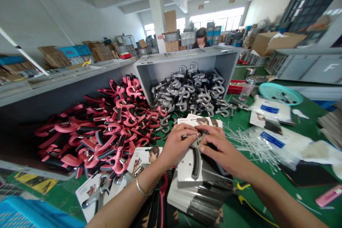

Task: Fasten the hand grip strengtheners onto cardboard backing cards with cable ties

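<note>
A grey and black hand grip [196, 162] lies on the top card of a stack of printed cards [184, 194] in front of me. My left hand [177, 144], with a bangle at the wrist, has its fingers closed at the grip's upper end. From the right, my right hand [217, 146] bends its fingers round the same end, and a thin white tie [198, 137] shows between the hands. Part of the grip is hidden under my fingers. Left of the stack, more cards [89, 192] carry grey grips.
Tipped grey crates spill pink grips [107, 131] at left and grey grips [187, 91] behind. White ties [256, 146], plastic bags [283, 142], yellow-handled pliers [251, 206] and a turquoise tray [280, 93] lie right. A person [201, 39] is beyond the crates.
</note>
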